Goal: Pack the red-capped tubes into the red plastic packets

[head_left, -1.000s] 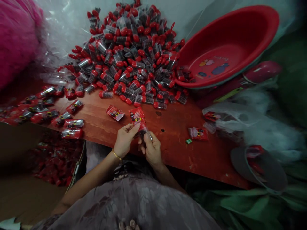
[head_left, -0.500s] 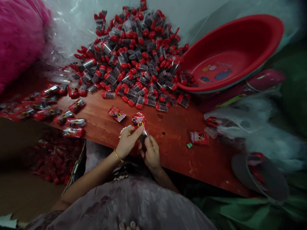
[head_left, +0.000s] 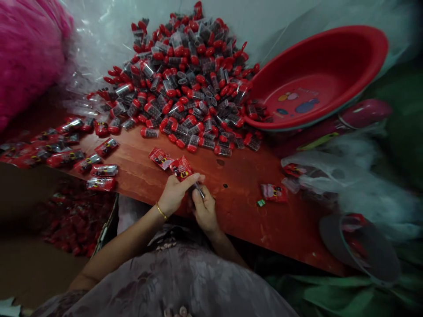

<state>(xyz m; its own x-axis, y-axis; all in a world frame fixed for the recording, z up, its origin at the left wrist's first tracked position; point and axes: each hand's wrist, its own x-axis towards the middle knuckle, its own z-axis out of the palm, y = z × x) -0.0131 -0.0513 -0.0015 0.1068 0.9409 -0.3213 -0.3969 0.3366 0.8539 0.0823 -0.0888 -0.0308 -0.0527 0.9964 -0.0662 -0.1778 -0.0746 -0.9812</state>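
Pinching the red packet (head_left: pixel 181 168) between thumb and fingers of my left hand (head_left: pixel 175 192), I grip its shiny lower end with my right hand (head_left: pixel 205 210), so both my holds are narrow and full, over the near edge of the table (head_left: pixel 238 220). Its upper end points away from me, right by a flat packet (head_left: pixel 160 157), though I cannot tell whether they touch. Beyond stands the pile (head_left: pixel 181 101) of red-capped tubes, with a tilted basin (head_left: pixel 350 57) at its right and wrapped tubes (head_left: pixel 104 170) lying to my left.
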